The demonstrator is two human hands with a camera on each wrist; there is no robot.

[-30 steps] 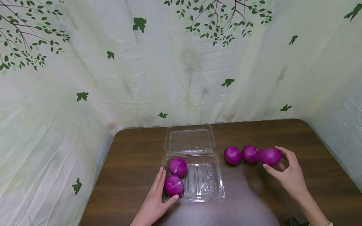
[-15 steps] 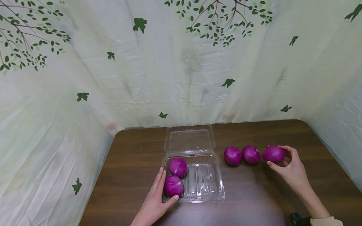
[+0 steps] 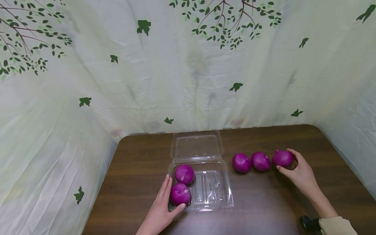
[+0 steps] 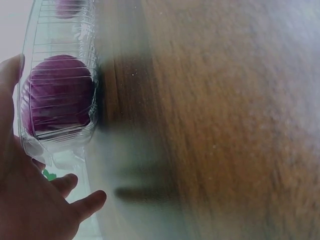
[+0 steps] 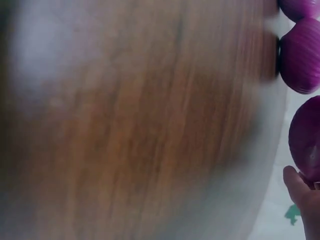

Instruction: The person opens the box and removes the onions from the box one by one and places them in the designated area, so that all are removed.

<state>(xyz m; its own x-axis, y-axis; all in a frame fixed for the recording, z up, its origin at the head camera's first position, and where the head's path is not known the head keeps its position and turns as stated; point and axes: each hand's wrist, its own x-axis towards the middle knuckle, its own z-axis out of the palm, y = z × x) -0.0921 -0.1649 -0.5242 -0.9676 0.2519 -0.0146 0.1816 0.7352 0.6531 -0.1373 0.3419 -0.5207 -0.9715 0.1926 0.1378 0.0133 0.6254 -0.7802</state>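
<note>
At the right of the head view, my right hand [image 3: 302, 171] holds a red onion [image 3: 283, 158] between thumb and fingers. That onion [image 5: 306, 140] shows at the edge of the right wrist view, the thumb [image 5: 296, 186] against it. Left of it, two more red onions [image 3: 260, 161] lie side by side on the table. A clear plastic clamshell container [image 3: 210, 192] lies with its lid [image 3: 196, 146] folded back. Two red onions [image 3: 180, 193] fill its left side, one behind the other. My left hand [image 3: 158, 207] rests at its front left corner, fingers straight along the side, thumb at the front edge.
The dark wooden table [image 3: 141, 156] has rounded back corners. A pale curtain [image 3: 199, 81] printed with leaves and birds hangs behind and at both sides. A black device [image 3: 309, 223] sits by the right wrist, beside a cream sleeve [image 3: 336, 226].
My right hand has moved the onion a little to the right, opening a gap from its neighbour, then slightly back and away from me. The left hand and container have stayed put.
</note>
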